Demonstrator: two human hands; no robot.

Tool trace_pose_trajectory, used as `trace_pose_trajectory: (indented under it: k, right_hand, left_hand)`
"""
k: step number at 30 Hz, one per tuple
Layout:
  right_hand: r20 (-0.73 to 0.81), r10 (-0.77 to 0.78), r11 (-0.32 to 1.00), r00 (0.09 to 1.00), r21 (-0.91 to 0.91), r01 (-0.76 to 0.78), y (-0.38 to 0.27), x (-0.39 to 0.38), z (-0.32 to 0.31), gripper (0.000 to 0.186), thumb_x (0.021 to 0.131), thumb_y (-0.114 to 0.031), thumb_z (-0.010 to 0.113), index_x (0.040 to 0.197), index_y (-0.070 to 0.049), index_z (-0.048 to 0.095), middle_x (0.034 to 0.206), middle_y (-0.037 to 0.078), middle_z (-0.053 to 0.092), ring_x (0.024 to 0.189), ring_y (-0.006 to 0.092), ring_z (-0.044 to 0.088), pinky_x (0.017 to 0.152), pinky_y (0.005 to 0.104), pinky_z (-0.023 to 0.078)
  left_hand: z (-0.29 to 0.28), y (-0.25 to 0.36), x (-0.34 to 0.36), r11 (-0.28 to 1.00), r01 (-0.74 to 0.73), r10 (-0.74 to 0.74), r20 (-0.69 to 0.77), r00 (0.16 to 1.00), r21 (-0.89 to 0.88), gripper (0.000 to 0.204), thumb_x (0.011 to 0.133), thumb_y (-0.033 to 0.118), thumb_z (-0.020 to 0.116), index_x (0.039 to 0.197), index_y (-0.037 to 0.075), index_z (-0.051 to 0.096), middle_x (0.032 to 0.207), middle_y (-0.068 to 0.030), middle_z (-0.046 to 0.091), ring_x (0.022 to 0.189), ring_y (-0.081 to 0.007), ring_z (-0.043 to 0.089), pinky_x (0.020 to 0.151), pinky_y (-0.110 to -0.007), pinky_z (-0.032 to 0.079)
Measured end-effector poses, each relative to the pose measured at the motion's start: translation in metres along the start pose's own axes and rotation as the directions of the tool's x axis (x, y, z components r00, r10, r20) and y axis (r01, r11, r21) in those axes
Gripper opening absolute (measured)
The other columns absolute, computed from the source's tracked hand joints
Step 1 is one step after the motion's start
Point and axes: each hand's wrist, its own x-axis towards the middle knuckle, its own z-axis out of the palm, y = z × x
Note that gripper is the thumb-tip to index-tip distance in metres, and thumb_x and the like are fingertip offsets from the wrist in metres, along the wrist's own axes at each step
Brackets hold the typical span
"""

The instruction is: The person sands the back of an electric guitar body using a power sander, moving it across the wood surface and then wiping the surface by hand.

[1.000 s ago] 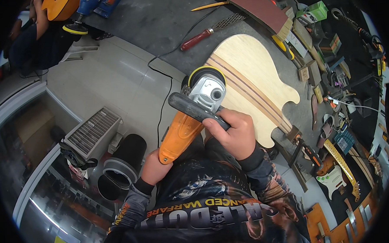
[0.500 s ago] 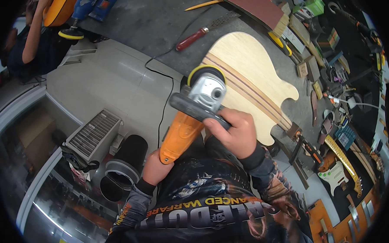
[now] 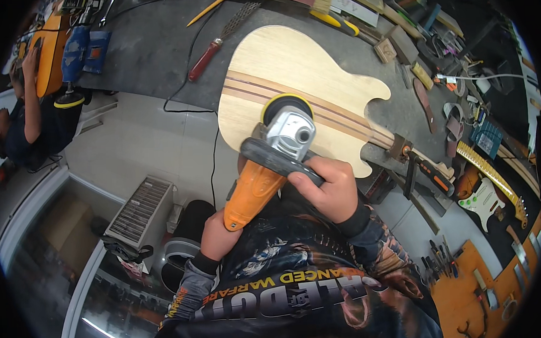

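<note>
Both of my hands hold an orange angle sander with a silver head and a yellow-rimmed round pad. My right hand is closed round its black side handle. At the rear end of the tool, my left hand grips the orange housing; its fingers are mostly hidden underneath. Beyond the tool lies a pale wooden guitar body with dark and brown stripes through its middle. The pad overlaps the near part of these stripes; whether it touches the wood I cannot tell.
A clamp sits at the neck end of the guitar body. On the dark bench lie a red-handled rasp and a black cord. Wood blocks and tools crowd the right. A co-worker handles an orange guitar body at far left.
My view has turned, so the bench and guitar body appear further left. The sander pad, earlier at the body's left edge, now overlaps its striped middle. Both hands keep their hold.
</note>
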Motion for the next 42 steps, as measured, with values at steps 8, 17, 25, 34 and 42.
trace_pose_trajectory:
  k: [8,17,25,34,42]
  right_hand:
    - [-0.019,0.029,1.0,0.999,0.003,-0.029,0.004,0.0,0.0,0.033,0.094,-0.034,0.092,0.088,-0.004,0.079,0.074,0.015,0.074,0.062,0.0339,0.072,0.06,0.0409,0.056]
    - [-0.046,-0.162,0.986,0.986,-0.057,0.16,-0.019,0.067,0.052,0.043,0.093,-0.04,0.092,0.08,-0.003,0.075,0.068,0.017,0.067,0.06,0.0373,0.069,0.057,0.043,0.053]
    - [-0.103,-0.09,0.995,0.991,-0.054,0.085,-0.002,0.047,0.009,0.038,0.093,-0.036,0.092,0.088,-0.001,0.078,0.072,0.018,0.07,0.062,0.0363,0.071,0.059,0.0413,0.054]
    - [-0.145,-0.066,0.998,0.987,-0.027,0.062,0.009,0.034,0.013,0.032,0.092,-0.03,0.093,0.094,-0.002,0.081,0.077,0.017,0.073,0.065,0.0347,0.073,0.061,0.0399,0.056]
    - [-0.154,-0.228,0.973,0.962,-0.076,0.218,-0.011,0.063,0.048,0.048,0.092,-0.046,0.09,0.076,-0.007,0.067,0.075,0.01,0.07,0.072,0.0328,0.072,0.064,0.0454,0.056]
  left_hand:
    - [-0.002,-0.002,0.004,1.0,-0.007,0.006,0.037,0.999,0.03,0.033,0.087,0.009,0.083,0.118,-0.001,0.078,0.108,-0.0246,0.082,0.104,-0.0436,0.081,0.091,-0.045,0.063]
    - [-0.029,-0.015,0.008,0.982,0.169,-0.176,-0.074,0.982,-0.087,0.03,0.09,0.008,0.082,0.117,-0.006,0.076,0.105,-0.0194,0.084,0.104,-0.0332,0.084,0.09,-0.041,0.061]
    - [-0.024,0.023,0.023,0.998,0.059,-0.06,-0.055,0.997,-0.025,0.032,0.088,0.008,0.081,0.116,-0.006,0.076,0.104,-0.0229,0.083,0.103,-0.0372,0.083,0.088,-0.042,0.061]
    - [-0.02,0.014,0.024,0.998,0.014,-0.011,-0.034,0.999,0.063,0.031,0.084,0.005,0.08,0.113,-0.005,0.076,0.102,-0.023,0.081,0.1,-0.0398,0.082,0.088,-0.043,0.061]
    - [-0.029,-0.02,0.012,0.984,0.178,-0.179,-0.18,0.967,-0.021,0.028,0.088,0.007,0.079,0.112,-0.006,0.076,0.103,-0.0212,0.084,0.101,-0.0356,0.084,0.087,-0.043,0.062]
